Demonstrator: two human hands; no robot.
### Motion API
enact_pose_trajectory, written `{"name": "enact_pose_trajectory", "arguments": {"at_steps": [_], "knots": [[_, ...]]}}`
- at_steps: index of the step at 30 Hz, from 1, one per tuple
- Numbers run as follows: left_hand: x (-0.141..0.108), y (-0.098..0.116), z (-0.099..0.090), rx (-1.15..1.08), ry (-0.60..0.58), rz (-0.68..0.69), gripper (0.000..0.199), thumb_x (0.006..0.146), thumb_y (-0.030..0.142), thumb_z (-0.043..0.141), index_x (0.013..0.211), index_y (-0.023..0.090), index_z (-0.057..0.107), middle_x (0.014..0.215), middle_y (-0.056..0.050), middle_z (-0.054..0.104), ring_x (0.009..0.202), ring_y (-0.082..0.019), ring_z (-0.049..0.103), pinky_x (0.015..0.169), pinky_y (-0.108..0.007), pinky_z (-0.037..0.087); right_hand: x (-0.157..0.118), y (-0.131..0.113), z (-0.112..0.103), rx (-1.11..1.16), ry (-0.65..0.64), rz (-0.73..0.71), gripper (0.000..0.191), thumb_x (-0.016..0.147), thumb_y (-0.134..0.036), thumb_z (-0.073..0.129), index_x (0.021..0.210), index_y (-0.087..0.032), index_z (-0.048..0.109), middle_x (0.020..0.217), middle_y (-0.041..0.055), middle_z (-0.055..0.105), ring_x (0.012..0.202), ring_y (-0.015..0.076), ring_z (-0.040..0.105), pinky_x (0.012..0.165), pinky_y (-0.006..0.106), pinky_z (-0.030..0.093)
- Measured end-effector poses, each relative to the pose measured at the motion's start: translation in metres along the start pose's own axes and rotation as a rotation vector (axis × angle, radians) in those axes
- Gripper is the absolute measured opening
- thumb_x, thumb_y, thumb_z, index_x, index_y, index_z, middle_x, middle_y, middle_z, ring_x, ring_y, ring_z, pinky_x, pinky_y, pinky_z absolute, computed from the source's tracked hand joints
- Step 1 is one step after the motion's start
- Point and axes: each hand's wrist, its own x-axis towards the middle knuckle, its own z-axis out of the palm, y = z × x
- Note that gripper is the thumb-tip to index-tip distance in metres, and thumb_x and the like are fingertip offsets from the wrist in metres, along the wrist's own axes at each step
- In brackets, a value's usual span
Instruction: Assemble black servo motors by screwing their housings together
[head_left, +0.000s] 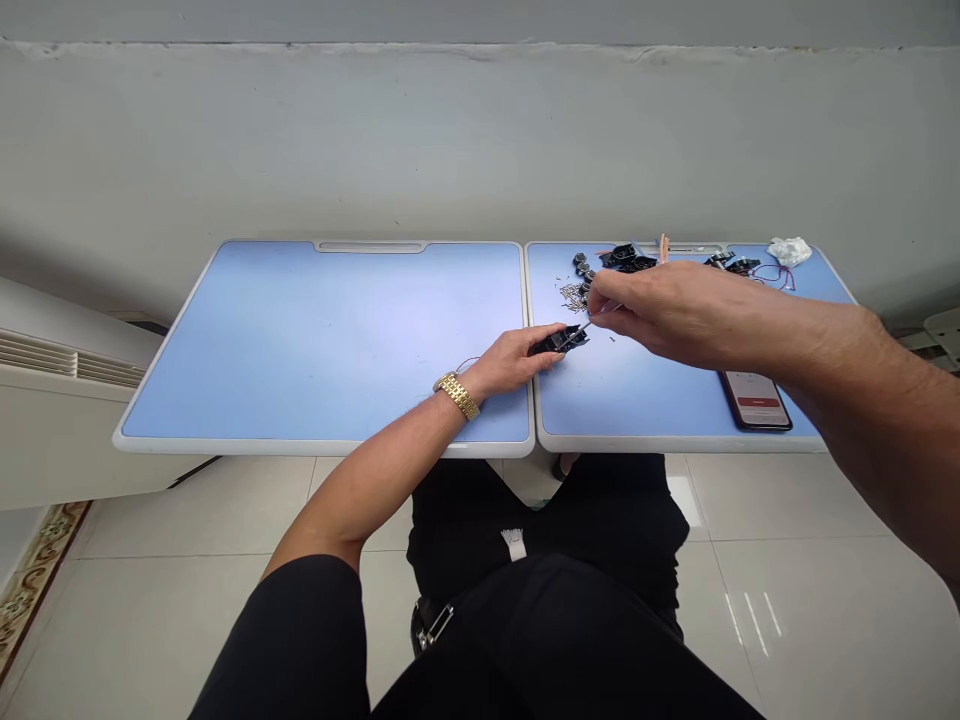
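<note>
Over two tabletops, left hand, one black part, right hand

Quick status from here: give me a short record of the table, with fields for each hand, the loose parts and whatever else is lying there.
Left: left hand holds small black plastic part
Right: right hand holds thin metal tool, its tip at that part
Loose parts: small metal pieces; black plastic parts
Also on table: phone; white tissue
Surface: blue table
</note>
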Motion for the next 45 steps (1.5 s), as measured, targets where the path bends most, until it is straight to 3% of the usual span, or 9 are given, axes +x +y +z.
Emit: {"name": "enact_pose_trajectory", "arguments": {"at_steps": [7,13,17,21,25,28,35,40,45], "knots": [[-0.001,0.001,0.002,0.069,0.01,0.053,0.057,0.102,0.029,0.074,0.159,0.022,0.07,0.141,-0.014,0.08,0.116,-0.026,0.074,0.103,-0.042,0.058,0.006,-0.002,0.01,-0.157,0.054,-0.059,0.023,0.113,-0.042,0.052,0.098,-0.026,0.061,0.06,-0.0027,0.049,0.052,0.0176,0.032,0.062,0.038,0.031],[-0.001,0.001,0.004,0.078,0.025,0.057,0.056,0.102,0.027,0.074,0.158,0.022,0.071,0.137,-0.013,0.082,0.118,-0.027,0.074,0.109,-0.045,0.057,0.004,-0.013,0.013,-0.192,0.109,0.067,0.023,0.108,-0.041,0.063,0.091,-0.025,0.065,0.055,-0.0043,0.042,0.048,0.017,0.035,0.058,0.035,0.026],[-0.002,0.001,0.003,0.081,0.025,0.047,0.058,0.101,0.029,0.075,0.158,0.021,0.07,0.139,-0.013,0.081,0.116,-0.026,0.075,0.107,-0.044,0.058,0.003,-0.008,0.015,-0.193,0.127,0.08,0.023,0.107,-0.042,0.064,0.093,-0.024,0.069,0.057,-0.0032,0.049,0.049,0.0156,0.035,0.061,0.035,0.027],[-0.002,0.001,0.001,0.049,0.002,0.012,0.057,0.101,0.03,0.076,0.158,0.024,0.071,0.134,-0.011,0.082,0.104,-0.022,0.074,0.099,-0.041,0.059,0.005,0.005,0.017,-0.096,0.122,-0.085,0.01,0.103,-0.031,0.066,0.095,-0.027,0.07,0.069,-0.0011,0.065,0.057,0.0173,0.044,0.062,0.036,0.026],[-0.001,0.0,0.0,0.033,-0.021,0.019,0.056,0.101,0.03,0.076,0.157,0.023,0.071,0.133,-0.011,0.082,0.103,-0.021,0.074,0.096,-0.039,0.059,0.005,0.014,0.018,-0.079,0.137,-0.197,0.028,0.104,-0.029,0.065,0.078,-0.027,0.057,0.06,-0.0033,0.053,0.053,0.0154,0.037,0.059,0.036,0.023],[-0.001,0.0,0.001,0.078,-0.018,0.036,0.056,0.101,0.031,0.076,0.156,0.024,0.072,0.135,-0.011,0.082,0.108,-0.023,0.074,0.099,-0.04,0.059,0.004,0.016,0.018,-0.054,0.134,-0.172,0.027,0.102,-0.029,0.069,0.077,-0.027,0.059,0.055,-0.0047,0.048,0.051,0.0147,0.036,0.058,0.036,0.022],[-0.003,0.002,0.005,0.19,0.017,0.072,0.055,0.105,0.032,0.073,0.159,0.023,0.069,0.142,-0.013,0.08,0.118,-0.025,0.075,0.107,-0.041,0.058,0.003,0.016,0.025,0.091,0.159,-0.093,0.019,0.1,-0.03,0.072,0.082,-0.027,0.07,0.057,-0.0013,0.057,0.056,0.0184,0.048,0.066,0.037,0.031],[-0.004,0.004,0.009,0.222,0.053,0.064,0.056,0.105,0.029,0.072,0.16,0.023,0.068,0.143,-0.012,0.08,0.118,-0.025,0.075,0.109,-0.041,0.058,-0.001,-0.001,0.019,0.051,0.079,0.087,0.018,0.103,-0.032,0.068,0.089,-0.026,0.077,0.064,0.0025,0.062,0.064,0.0235,0.057,0.074,0.039,0.038],[-0.003,0.005,0.009,0.22,0.068,0.051,0.056,0.103,0.028,0.073,0.158,0.024,0.069,0.141,-0.01,0.081,0.117,-0.024,0.075,0.109,-0.04,0.058,-0.002,-0.015,0.009,-0.043,0.038,0.072,0.024,0.106,-0.032,0.06,0.1,-0.022,0.082,0.066,0.0055,0.066,0.068,0.0262,0.063,0.071,0.039,0.038]]}}
